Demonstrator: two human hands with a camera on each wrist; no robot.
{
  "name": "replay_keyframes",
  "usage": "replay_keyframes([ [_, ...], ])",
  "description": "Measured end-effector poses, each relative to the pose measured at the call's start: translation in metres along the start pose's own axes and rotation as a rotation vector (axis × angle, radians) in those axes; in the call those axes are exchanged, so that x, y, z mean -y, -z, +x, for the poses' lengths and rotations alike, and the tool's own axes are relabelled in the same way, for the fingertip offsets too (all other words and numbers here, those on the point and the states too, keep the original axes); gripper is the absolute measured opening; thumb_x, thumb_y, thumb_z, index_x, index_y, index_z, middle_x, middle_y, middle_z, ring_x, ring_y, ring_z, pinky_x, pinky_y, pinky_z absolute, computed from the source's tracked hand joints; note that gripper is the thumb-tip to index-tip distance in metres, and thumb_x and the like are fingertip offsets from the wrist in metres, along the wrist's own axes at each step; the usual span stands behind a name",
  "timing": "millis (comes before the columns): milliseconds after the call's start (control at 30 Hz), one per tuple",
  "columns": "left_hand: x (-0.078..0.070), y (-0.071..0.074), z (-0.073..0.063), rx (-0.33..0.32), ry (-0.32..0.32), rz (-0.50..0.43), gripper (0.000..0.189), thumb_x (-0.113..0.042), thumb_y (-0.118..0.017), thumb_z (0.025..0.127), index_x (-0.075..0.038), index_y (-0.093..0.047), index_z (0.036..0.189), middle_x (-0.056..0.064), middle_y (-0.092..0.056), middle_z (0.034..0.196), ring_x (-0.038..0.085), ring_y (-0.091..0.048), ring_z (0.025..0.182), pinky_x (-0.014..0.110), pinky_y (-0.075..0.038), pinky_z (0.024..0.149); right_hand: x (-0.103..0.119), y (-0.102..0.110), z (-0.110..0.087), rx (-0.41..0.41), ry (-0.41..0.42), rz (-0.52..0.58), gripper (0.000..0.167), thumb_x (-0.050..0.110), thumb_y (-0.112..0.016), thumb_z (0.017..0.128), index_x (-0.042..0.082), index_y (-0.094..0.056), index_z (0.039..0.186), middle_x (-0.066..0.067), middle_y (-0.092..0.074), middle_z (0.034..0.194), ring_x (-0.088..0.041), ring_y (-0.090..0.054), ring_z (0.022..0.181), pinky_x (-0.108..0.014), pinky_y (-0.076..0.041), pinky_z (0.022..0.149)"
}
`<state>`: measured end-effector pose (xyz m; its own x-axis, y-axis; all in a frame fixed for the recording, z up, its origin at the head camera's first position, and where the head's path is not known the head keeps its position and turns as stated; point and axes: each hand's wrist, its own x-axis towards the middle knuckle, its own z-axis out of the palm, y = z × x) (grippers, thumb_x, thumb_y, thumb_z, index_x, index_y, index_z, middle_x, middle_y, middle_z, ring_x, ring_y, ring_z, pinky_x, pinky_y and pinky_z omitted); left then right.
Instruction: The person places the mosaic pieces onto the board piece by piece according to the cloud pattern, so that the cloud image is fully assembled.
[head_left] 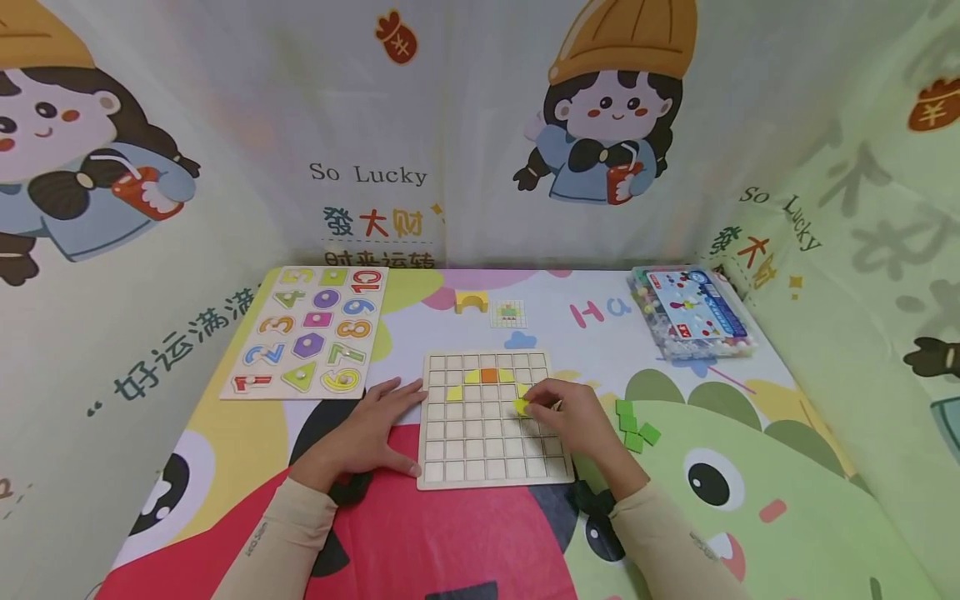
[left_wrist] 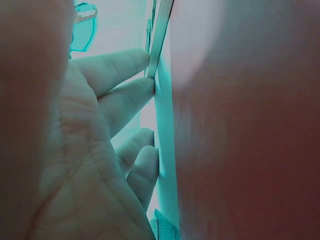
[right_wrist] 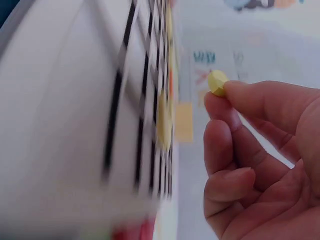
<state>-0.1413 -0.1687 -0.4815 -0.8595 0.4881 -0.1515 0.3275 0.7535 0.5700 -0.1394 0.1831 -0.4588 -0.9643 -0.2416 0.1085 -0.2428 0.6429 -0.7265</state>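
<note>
A wooden grid board lies flat on the printed cloth in front of me. Its upper rows hold an orange square tile and several yellow tiles. My left hand rests at the board's left side, fingers spread; in the left wrist view its fingertips touch the board's edge. Between thumb and index finger my right hand pinches a small yellow tile, over the right part of the board. The other fingers of that hand are curled in.
Several green square tiles lie right of the board. A number-and-shape puzzle lies at the left, and a clear plastic box at the back right. Behind the board are a yellow arch block and a small pattern card.
</note>
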Motion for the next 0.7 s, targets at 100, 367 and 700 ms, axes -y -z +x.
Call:
replay_keyframes([
  [100, 0.0, 0.0, -0.001, 0.002, 0.002, 0.002, 0.114, -0.052, -0.095, 0.069, -0.021, -0.041, 0.164, 0.0, -0.031, 0.174, 0.038, -0.016, 0.162, 0.062, -0.048, 0.115, 0.016, -0.011, 0.008, 0.055, -0.04, -0.001, 0.008, 0.012, -0.081, 0.093, 0.017, -0.08, 0.099, 0.007, -0.074, 0.086, -0.009, -0.064, 0.079, -0.028, -0.055, 0.072],
  [367, -0.001, 0.001, 0.0, 0.003, 0.007, -0.004, 0.113, -0.052, -0.096, 0.069, -0.022, -0.041, 0.164, -0.001, -0.031, 0.174, 0.038, -0.016, 0.162, 0.061, -0.05, 0.113, 0.046, -0.034, 0.032, 0.161, -0.081, 0.012, 0.006, 0.009, -0.078, 0.093, 0.015, -0.078, 0.095, 0.005, -0.072, 0.086, -0.01, -0.062, 0.08, -0.029, -0.054, 0.073],
  [700, -0.001, 0.002, -0.001, 0.006, 0.0, -0.01, 0.113, -0.051, -0.096, 0.069, -0.021, -0.042, 0.163, 0.0, -0.031, 0.174, 0.038, -0.016, 0.162, 0.063, -0.046, 0.116, 0.058, -0.06, 0.047, 0.191, -0.023, -0.04, 0.004, 0.008, -0.079, 0.092, 0.01, -0.079, 0.096, 0.002, -0.071, 0.09, -0.01, -0.06, 0.081, -0.029, -0.054, 0.075],
])
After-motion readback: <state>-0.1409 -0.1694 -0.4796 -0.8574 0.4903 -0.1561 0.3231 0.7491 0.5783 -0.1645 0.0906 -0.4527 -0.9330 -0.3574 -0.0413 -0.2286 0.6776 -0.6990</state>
